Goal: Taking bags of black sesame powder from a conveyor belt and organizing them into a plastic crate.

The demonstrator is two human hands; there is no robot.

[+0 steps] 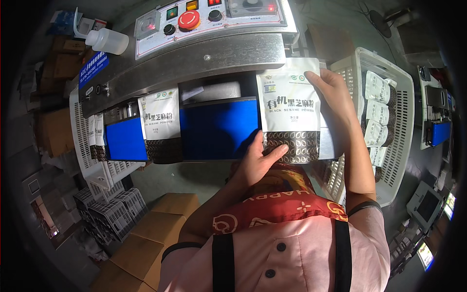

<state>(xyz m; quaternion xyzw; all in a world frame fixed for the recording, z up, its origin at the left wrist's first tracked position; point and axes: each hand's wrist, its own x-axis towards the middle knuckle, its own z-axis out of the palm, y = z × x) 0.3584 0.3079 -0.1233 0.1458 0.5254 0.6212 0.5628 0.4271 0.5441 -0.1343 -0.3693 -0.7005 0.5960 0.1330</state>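
A white and black stand-up pouch of black sesame powder (290,109) is upright at the right end of a band sealer, its top edge by the machine's housing. My right hand (330,85) grips its upper right corner, thumb on the front. Low on the same pouch, my left hand (261,157) holds the left side, with its thumb over the patterned bottom; the fingers behind are hidden. A second pouch (160,120) stands against the blue conveyor belt (219,127) further left. More pouches (96,135) are at the belt's left end.
The control panel (211,25) has a red emergency stop button (189,19). A plastic bottle (109,41) lies on the housing. At right, a white crate (401,146) holds several pouches (377,113); another crate (85,146) is at left. Cardboard boxes (138,252) stand below.
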